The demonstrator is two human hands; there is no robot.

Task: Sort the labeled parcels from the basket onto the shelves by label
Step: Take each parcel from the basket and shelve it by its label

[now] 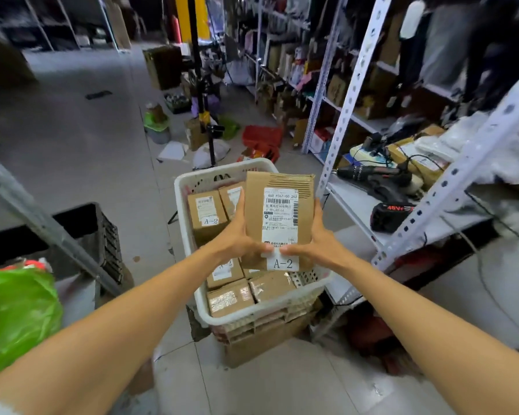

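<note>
Both grips pinch one cardboard parcel [254,205] at its lower end. The left hand [237,239] takes the lower left corner and the right hand [319,245] the lower right, thumbs pressed on the front face with their tips nearly meeting, the other fingers behind. One finger of each hand lies straight up along its side edge. Both forearms reach forward from the bottom corners of the view, wrists level, holding the parcel upright, face to the camera, above the middle of the white plastic basket [179,205]. Its shipping label [280,217] reads "665 P361-00 202" over a barcode; the smaller print is too fine to read. A white tag [283,263] at the parcel's bottom edge reads "A-2". In the basket's far left corner stands a boxed parcel [206,232] tagged "A-2" too, and more taped parcels fill the near end. The basket sits on a cardboard box [267,342] on the floor. On the white metal shelf [357,205] to the right lie a cordless drill [369,175] and, near the front edge, a black battery pack [391,217] marked "48V".
</note>
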